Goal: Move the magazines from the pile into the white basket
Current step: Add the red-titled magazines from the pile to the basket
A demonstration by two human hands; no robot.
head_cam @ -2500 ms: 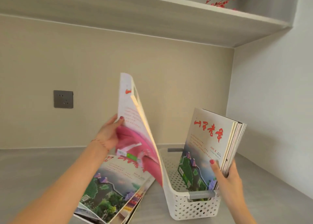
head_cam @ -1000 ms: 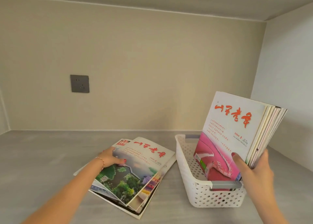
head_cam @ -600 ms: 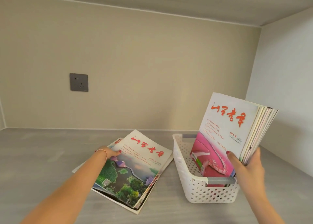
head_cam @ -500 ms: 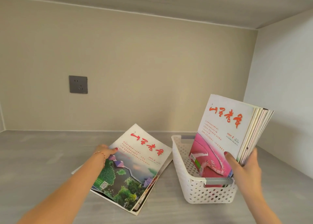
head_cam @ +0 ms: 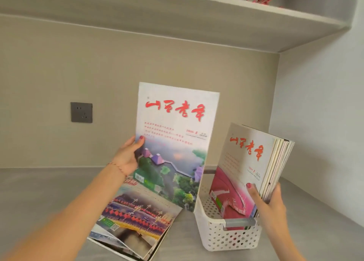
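Right grip (head_cam: 269,203) clenches the lower edge of a bundle of magazines (head_cam: 254,162) standing in the white basket (head_cam: 226,235), long axis upright and tilted right, covers facing the camera. Left grip (head_cam: 128,156) pinches the left edge of a single magazine (head_cam: 173,142), thumb on its cover; half a second ago this issue was only tipping up off the pile, now it hangs upright, title at the top, just left of the basket. Beneath it the remaining pile (head_cam: 136,219) lies flat on the worktop (head_cam: 39,191), a red-lantern cover uppermost
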